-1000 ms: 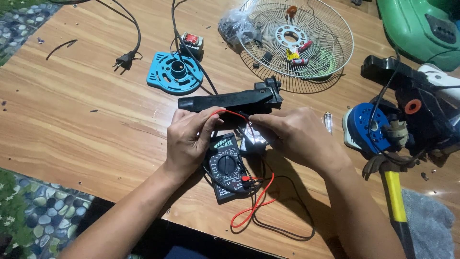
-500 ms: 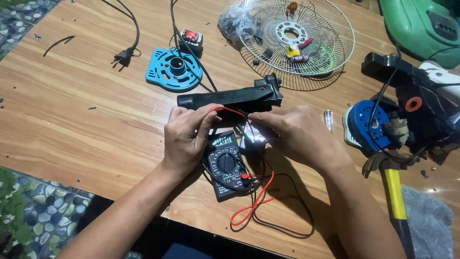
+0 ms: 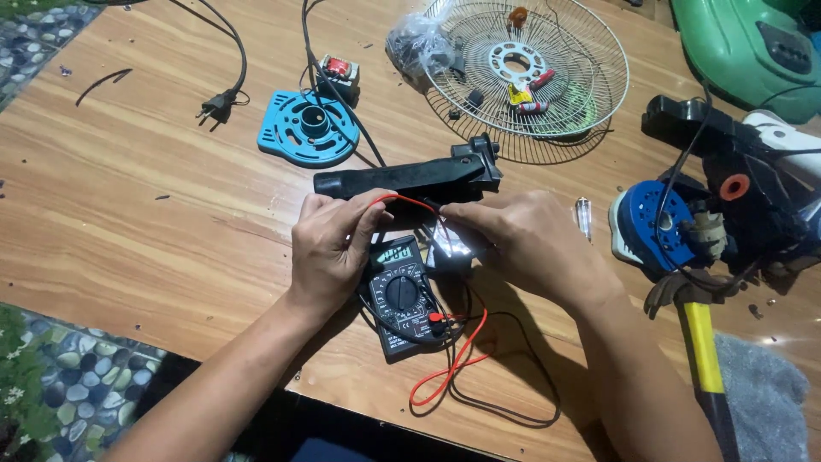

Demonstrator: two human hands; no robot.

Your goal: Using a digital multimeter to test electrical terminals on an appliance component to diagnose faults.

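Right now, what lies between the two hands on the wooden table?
In the head view, a black digital multimeter and a small shiny metal part lie between the left hand and right hand.

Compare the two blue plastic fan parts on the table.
The flat light-blue round plastic plate lies far from the hands, left of the wire fan guard; the darker blue round plastic housing sits at the right beside black fan parts. The light-blue plate lies flat and bare; the dark blue housing is tilted, with wires and a motor piece against it. Both are round, pierced with openings, and untouched by either hand.
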